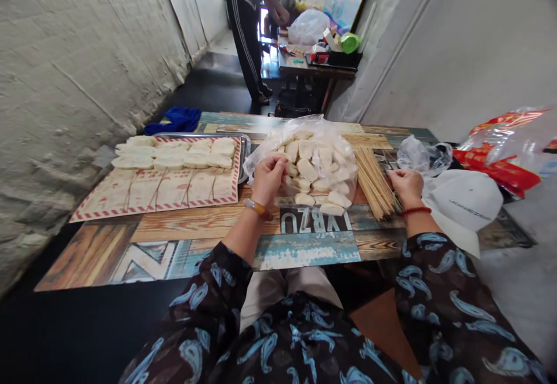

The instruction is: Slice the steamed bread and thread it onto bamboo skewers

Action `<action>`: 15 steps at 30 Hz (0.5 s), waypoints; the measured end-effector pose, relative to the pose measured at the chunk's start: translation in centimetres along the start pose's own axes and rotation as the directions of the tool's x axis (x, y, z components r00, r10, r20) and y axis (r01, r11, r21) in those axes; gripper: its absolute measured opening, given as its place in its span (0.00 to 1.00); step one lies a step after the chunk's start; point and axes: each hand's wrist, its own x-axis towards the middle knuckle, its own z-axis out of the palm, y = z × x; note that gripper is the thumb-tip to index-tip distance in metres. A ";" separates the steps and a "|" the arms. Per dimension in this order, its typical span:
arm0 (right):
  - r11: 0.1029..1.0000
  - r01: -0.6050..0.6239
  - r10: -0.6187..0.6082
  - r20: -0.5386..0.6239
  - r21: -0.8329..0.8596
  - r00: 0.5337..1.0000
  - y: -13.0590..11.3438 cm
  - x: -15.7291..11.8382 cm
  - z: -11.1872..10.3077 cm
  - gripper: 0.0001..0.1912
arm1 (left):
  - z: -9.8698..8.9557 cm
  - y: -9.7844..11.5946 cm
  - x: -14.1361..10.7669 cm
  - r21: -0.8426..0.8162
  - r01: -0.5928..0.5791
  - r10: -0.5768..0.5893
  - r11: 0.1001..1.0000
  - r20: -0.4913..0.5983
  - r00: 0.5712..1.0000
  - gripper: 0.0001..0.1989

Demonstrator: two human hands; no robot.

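A clear plastic bag point(348, 166) lies open in the middle of the table, full of pale, oval food slices point(307, 169). Several slices have come out at its front edge. At the bag's left side is my left hand point(268, 176), its fingers closed in a pinch on a pale slice mostly hidden by them. A bundle of thin wooden skewers point(373, 184) lies right of the bag. My right hand point(407, 187) is beside the bundle's right edge, thumb and fingers pinched together; what is between them is too small to make out.
On the left, a metal tray point(244, 158) with red-striped paper point(169, 189) holds rows of skewered pale slices point(174, 153). To the right are a crumpled plastic bag point(420, 155), a white cap point(463, 198) and red packaging point(500, 169). A person point(248, 24) stands at a farther table point(315, 71).
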 end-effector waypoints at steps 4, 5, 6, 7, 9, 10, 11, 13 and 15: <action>0.986 0.061 -0.038 -0.145 0.158 0.989 -1.8 -1.2 -1.9 0.17 | 0.2 -1.0 0.2 0.135 -0.080 0.071 0.988 0.073 0.995 0.09; 0.958 0.103 -0.056 -0.178 0.269 0.982 -2.7 -1.7 -2.4 0.16 | 0.3 -1.3 0.3 0.213 -0.145 0.129 0.966 0.087 0.988 0.08; 0.899 0.154 -0.077 -0.197 0.409 0.977 -3.7 -2.5 -2.8 0.15 | 0.4 -1.6 0.3 0.302 -0.224 0.199 0.927 0.112 0.974 0.08; 0.815 0.187 -0.090 -0.198 0.549 0.976 -4.8 -3.4 -3.1 0.15 | 0.4 -1.8 0.4 0.389 -0.308 0.271 0.868 0.149 0.951 0.09; 0.739 0.209 -0.146 -0.152 0.641 0.978 -7.5 -5.8 -3.5 0.15 | 0.5 -2.1 0.5 0.519 -0.457 0.377 0.722 0.259 0.889 0.13; 0.660 0.174 -0.166 -0.085 0.731 0.983 -8.9 -7.2 -3.5 0.14 | 0.6 -2.3 0.5 0.556 -0.511 0.400 0.655 0.319 0.859 0.16; 0.572 0.110 -0.198 0.008 0.813 0.980 -10.4 -8.7 -3.3 0.13 | 0.7 -2.3 0.5 0.583 -0.550 0.405 0.598 0.373 0.835 0.18; 0.428 -0.062 -0.286 0.200 0.902 0.937 -13.1 -11.5 -2.9 0.10 | 0.9 -2.5 0.5 0.635 -0.588 0.388 0.500 0.443 0.808 0.21; 0.339 -0.233 -0.393 0.362 0.911 0.845 -15.3 -13.5 -2.4 0.12 | 1.2 -2.7 0.5 0.700 -0.583 0.355 0.413 0.466 0.811 0.23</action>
